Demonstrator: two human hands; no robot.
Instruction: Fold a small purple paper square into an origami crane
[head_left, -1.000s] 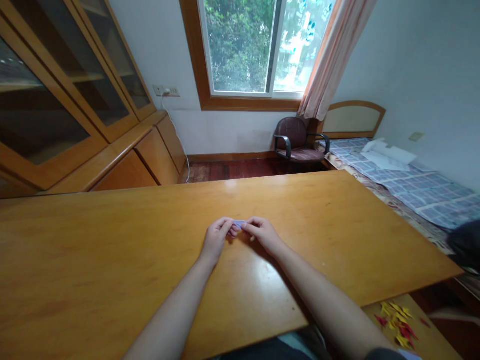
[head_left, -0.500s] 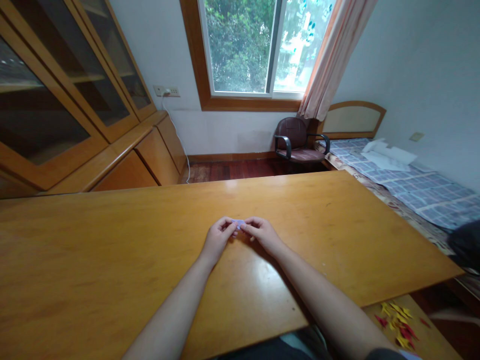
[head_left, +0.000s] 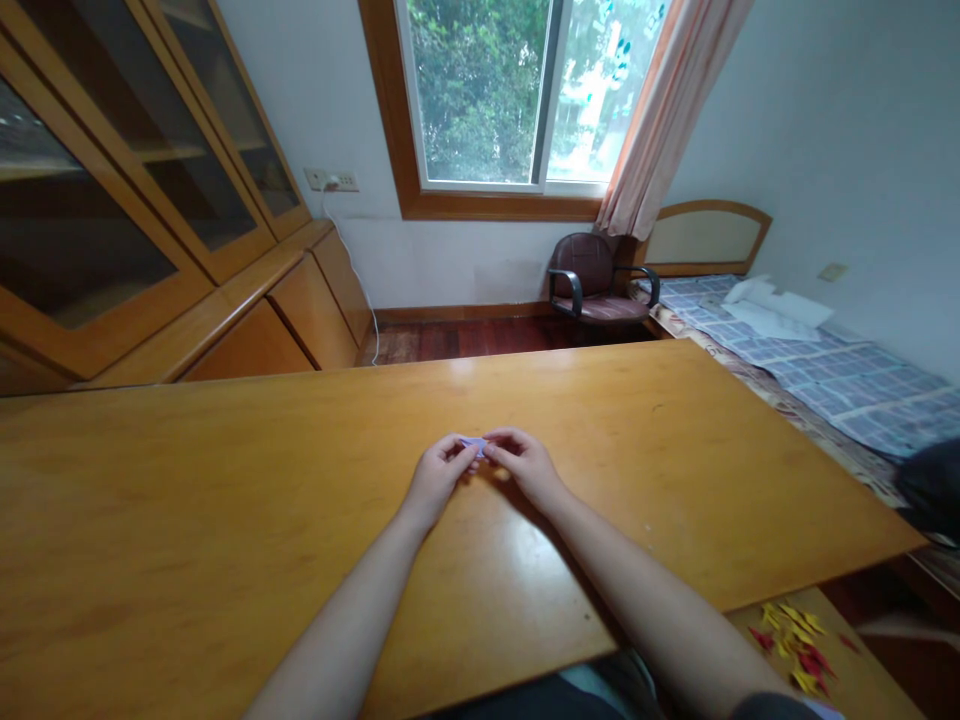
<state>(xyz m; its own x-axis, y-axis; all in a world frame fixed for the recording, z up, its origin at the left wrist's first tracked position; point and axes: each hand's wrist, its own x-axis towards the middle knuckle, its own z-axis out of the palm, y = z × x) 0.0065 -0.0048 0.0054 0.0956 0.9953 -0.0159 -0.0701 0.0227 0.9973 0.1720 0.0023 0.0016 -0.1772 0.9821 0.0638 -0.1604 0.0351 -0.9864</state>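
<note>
A small piece of folded purple paper (head_left: 472, 443) is held up between my two hands, just above the wooden table (head_left: 247, 520). My left hand (head_left: 441, 476) pinches its left side between thumb and fingers. On the other side, my right hand (head_left: 527, 466) has its thumb and fingers closed on the right end. Fingertips cover much of the paper, so its exact folded shape cannot be made out.
Several yellow and red folded paper pieces (head_left: 796, 640) lie on a lower wooden surface at the bottom right. Beyond the table are a brown armchair (head_left: 592, 278), a bed (head_left: 840, 370) and a glass-door cabinet (head_left: 225, 285).
The paper has turned slightly in my fingers, and more of its left part shows. My right hand has shifted a little upward; my left hand is nearly still.
</note>
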